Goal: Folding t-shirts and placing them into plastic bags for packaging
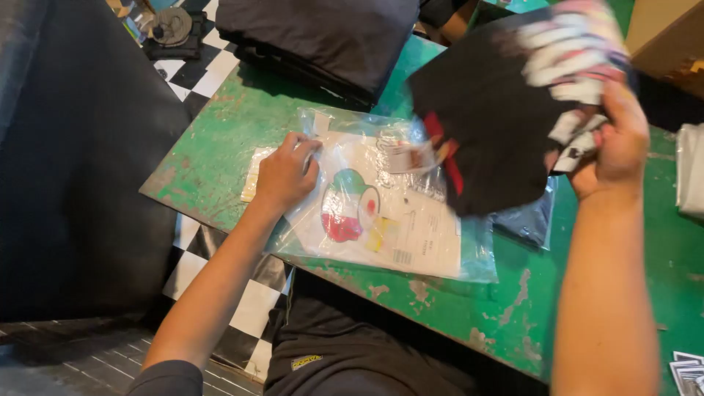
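Observation:
A clear plastic bag (pixel 381 213) lies flat on the worn green table (pixel 220 147), with white paper and a round red, green and white picture inside. My left hand (pixel 287 173) presses on the bag's left end, fingers pinching its edge. My right hand (pixel 612 143) is raised over the table's right side and grips a folded black garment (pixel 488 110) with a pale printed patch and a red mark. The garment is blurred and hangs above the bag's right end.
A stack of folded dark cloth (pixel 323 37) sits at the table's far edge. Another plastic-wrapped dark item (pixel 528 220) lies under the held garment. A pale bundle (pixel 691 172) is at the right edge, small cards (pixel 688 370) at the lower right. Checkered floor (pixel 253 308) shows below.

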